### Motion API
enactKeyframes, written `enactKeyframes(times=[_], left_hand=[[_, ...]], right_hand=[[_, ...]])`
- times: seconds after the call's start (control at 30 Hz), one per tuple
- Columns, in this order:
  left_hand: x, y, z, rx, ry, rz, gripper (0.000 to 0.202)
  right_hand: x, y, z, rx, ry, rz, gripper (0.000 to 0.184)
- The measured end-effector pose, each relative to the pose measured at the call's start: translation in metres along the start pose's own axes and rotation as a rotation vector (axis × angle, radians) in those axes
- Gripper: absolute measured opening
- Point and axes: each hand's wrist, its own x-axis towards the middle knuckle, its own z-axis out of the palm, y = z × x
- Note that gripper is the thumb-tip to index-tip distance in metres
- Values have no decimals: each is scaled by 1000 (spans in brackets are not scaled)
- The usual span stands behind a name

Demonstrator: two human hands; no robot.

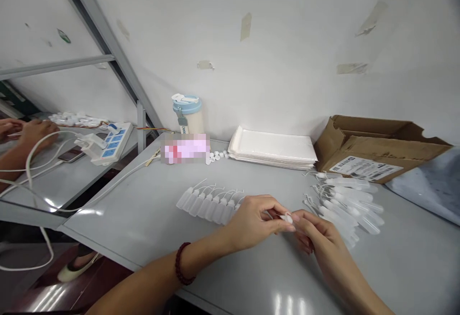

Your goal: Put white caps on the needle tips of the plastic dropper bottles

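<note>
My left hand [253, 221], a dark red bead bracelet at its wrist, is closed in a pinch on a small white piece [288, 218]. The fingertips of my right hand [318, 233] pinch the same piece from the other side. Fingers cover most of it, so its kind cannot be made out. Left of my hands lies a row of small translucent squeeze bottles [204, 205] with thin tethers at their necks, partly hidden by my left hand. A looser pile of similar bottles [354, 209] lies beyond my right hand.
At the back stand a cream tumbler [192, 118] with a blue lid, a stack of white envelopes [273, 145] and an open cardboard box [377, 147]. Small white caps [215, 156] lie near a blurred pink item [187, 148]. Another person's hands [36, 133], cables and a power strip [113, 142] are at left.
</note>
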Motion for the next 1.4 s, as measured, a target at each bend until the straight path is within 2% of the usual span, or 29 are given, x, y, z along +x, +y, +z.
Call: enactKeyframes(times=[0.2,0.33,0.43,0.53,0.67,0.83,0.9,1.07,1.27,1.4], left_hand=[[0,-1,-2,51,1,59,11],[0,0,-4,46,-16,43,11],[0,0,-5,62,-36,49,9],[0,-2,-7,107,-50,56,12],[0,-2,-9,142,-70,66,14],[-2,6,-10,175,-110,90,22],[-2,7,-10,171,-89,73,19],[1,2,-9,102,-23,-21,29],[4,4,-17,115,-116,-156,33],[5,6,-19,85,-160,-220,37]], right_hand=[[1,4,-1,-5,1,4,41],[-1,0,5,3,34,10,42],[-3,-4,7,-72,54,6,41],[-3,-4,6,-155,11,19,42],[-1,0,2,-126,-57,18,43],[-4,-6,1,-144,-19,-30,36],[-6,-10,4,-177,1,-68,31],[-10,-18,11,-192,40,-115,29],[-7,-21,7,-212,-27,-214,26],[-7,-14,5,-361,3,-347,24]])
